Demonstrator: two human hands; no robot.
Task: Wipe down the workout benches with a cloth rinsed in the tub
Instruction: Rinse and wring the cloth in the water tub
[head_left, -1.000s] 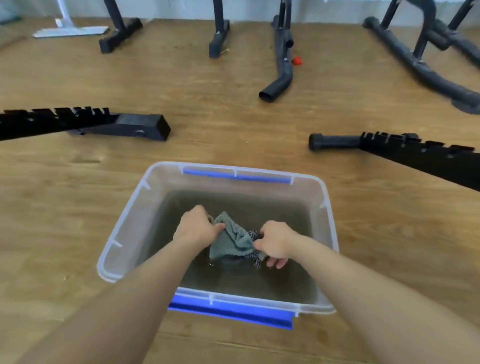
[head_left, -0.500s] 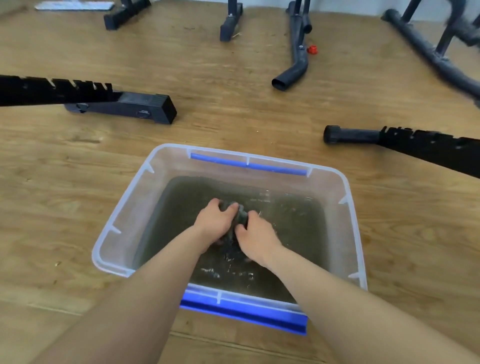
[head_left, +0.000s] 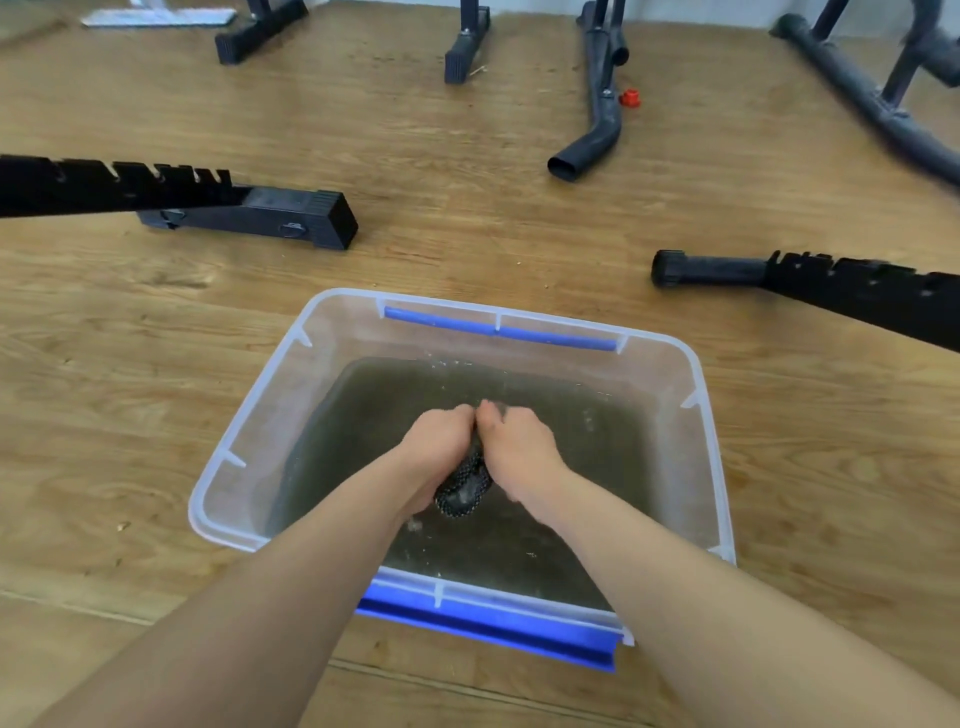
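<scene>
A clear plastic tub (head_left: 249, 410) with blue handles sits on the wooden floor, holding murky water. Over its middle, my left hand (head_left: 441, 447) and my right hand (head_left: 519, 447) are pressed together, both closed around a dark wet cloth (head_left: 465, 486). The cloth is bunched into a tight roll, and only its lower end shows between my palms. A black bench frame (head_left: 249, 210) with a notched rail lies on the floor to the far left of the tub, and another bench frame (head_left: 852, 291) lies to the far right.
Further back stand black equipment feet (head_left: 465, 49), a curved black tube (head_left: 592, 140) with a small red cap (head_left: 630, 97) beside it, and a grey tubular frame (head_left: 872, 104) at the right. A white flat base (head_left: 156, 16) lies at the top left.
The cloth was spread open between my hands above the water, then pushed into the water. Now it is squeezed into a tight roll between both hands.
</scene>
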